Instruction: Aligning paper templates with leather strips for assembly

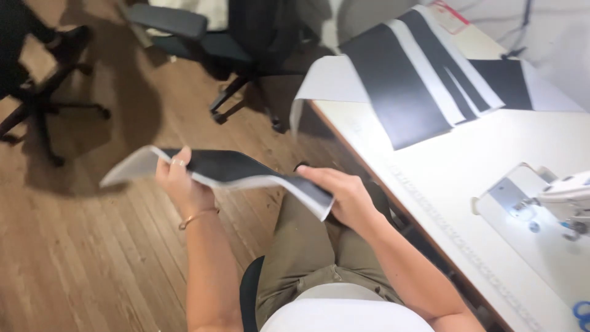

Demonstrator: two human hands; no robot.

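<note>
Black on its upper face and pale grey-white underneath, the long fabric strip (236, 170) hangs in the air over the person's lap, above the wooden floor (74, 246) and clear of the white worktop (467, 166). It looks light, thin and floppy: it waves between the grips and its free left end droops. The left hand (178, 184) pinches it near that end, fingers closed over the edge; the right hand (344, 193) clamps the other end, thumb on top. Holding both ends looks soundest, since a single grip would probably let it fold. More black and white pieces (424, 74) lie on the worktop beside a sewing machine (568, 197).
</note>
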